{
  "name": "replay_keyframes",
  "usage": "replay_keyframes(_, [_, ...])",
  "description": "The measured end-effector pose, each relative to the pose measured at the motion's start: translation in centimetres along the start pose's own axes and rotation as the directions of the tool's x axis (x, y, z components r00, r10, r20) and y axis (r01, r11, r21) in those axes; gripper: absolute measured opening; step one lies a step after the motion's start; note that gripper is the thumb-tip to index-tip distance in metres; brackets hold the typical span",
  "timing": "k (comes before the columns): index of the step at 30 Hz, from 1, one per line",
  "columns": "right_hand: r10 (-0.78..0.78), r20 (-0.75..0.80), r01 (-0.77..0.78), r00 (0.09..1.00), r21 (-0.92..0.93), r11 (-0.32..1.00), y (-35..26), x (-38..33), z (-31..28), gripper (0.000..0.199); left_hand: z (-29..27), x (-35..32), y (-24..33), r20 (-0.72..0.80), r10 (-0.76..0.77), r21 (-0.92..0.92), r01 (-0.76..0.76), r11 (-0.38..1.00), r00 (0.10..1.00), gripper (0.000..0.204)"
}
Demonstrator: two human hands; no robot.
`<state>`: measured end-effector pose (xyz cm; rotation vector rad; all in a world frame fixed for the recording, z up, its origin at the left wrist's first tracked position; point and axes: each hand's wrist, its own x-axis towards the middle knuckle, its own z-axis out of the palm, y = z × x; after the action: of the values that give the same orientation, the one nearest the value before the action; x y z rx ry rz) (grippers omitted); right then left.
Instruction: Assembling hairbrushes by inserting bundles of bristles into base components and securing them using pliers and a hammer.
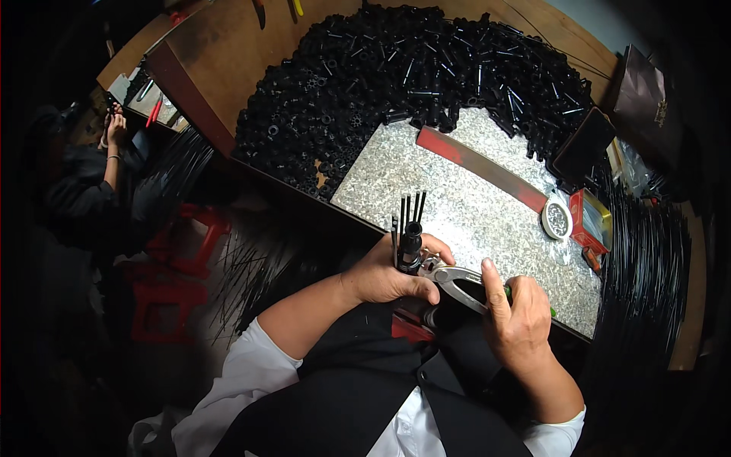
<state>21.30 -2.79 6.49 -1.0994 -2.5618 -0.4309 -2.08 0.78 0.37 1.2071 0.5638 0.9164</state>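
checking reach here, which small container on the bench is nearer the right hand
The round white dish by the red bar; the rectangular red box, to its right, is farther from the right hand.

A workshop — heaped black parts (pixel 411 68), thin rods (pixel 647 263) and pliers (pixel 457 288) show it

- Dark bag (pixel 643 103), upper right: a short slanting line of pale lettering (pixel 662 113) on its side, too small to read.
- Red open-topped box (pixel 588 222), on the right of the speckled worktop (pixel 396 171): any print too small to tell.
- No text can be read with certainty.
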Motion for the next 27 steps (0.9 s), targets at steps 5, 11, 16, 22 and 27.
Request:
replay_keyframes(5, [0.044, 0.155, -0.066, 0.987, 0.14, 0.988, 0.0, 0.3, -1.5, 0.062, 0.4, -0.2, 0.4, -0.034, 0.006, 0.136, -0.001, 0.991, 0.999, 0.06])
replay_keyframes(11, [0.096, 0.268, -0.18, 0.958, 0.307, 0.935, -0.4, 0.5, -1.9, 0.065, 0.0, -0.1, 0.4, -0.09, 0.028, 0.135, -0.016, 0.991, 0.996, 0.064])
replay_keyframes(16, [0.103, 0.178, -0.151, 0.979, 0.281, 0.948, 0.2, 0.4, -2.5, 0.07, 0.4, -0.3, 1.2, -0.06, -0.091, -0.003, 0.091, 0.996, 0.994, 0.081])
replay_keyframes(22, [0.014, 0.236, -0.078, 0.972, 0.267, 0.961, 0.2, -0.8, -3.4, 0.064, 1.0, -0.3, 1.3, -0.005, -0.076, -0.012, 0.076, 0.997, 0.997, 0.06])
replay_keyframes(27, [0.027, 0.248, -0.073, 0.968, 0.177, 0.981, -0.5, -1.1, -3.3, 0.064, 1.0, -0.2, 1.2, -0.02, -0.119, 0.253, 0.12, 0.96, 0.993, 0.032])
